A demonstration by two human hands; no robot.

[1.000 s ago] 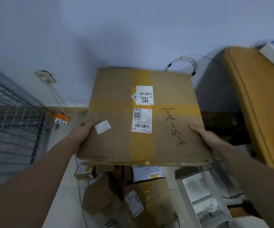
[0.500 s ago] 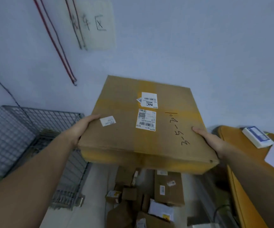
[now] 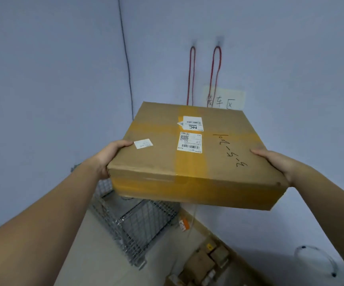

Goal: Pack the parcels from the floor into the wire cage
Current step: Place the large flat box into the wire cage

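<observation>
The left hand (image 3: 113,155) is clamped on the left edge of a flat cardboard parcel (image 3: 195,157), thumb laid on the top face and the other fingers hidden beneath. The right hand (image 3: 274,162) is clamped on the opposite edge in the same way, so the parcel is spanned between both hands and carried clear of everything, its broad face up and tipped slightly toward the camera. White shipping labels (image 3: 190,142) and a handwritten number are seen on the top, crossed by bands of yellow tape.

Below the hands, and mostly under the left one, the wire cage (image 3: 138,226) is seen, its mesh partly covered by the parcel's near edge; the left hand is judged the nearer to it. The coming move is therefore judged to be a lowering, down and slightly leftward, with the parcel kept flat so that it passes the rim. How full the cage is cannot be told.

Further right and lower, more parcels on the floor (image 3: 204,263) are left to be packed. Beyond the parcel, red cords (image 3: 191,77) are hung on the wall.
</observation>
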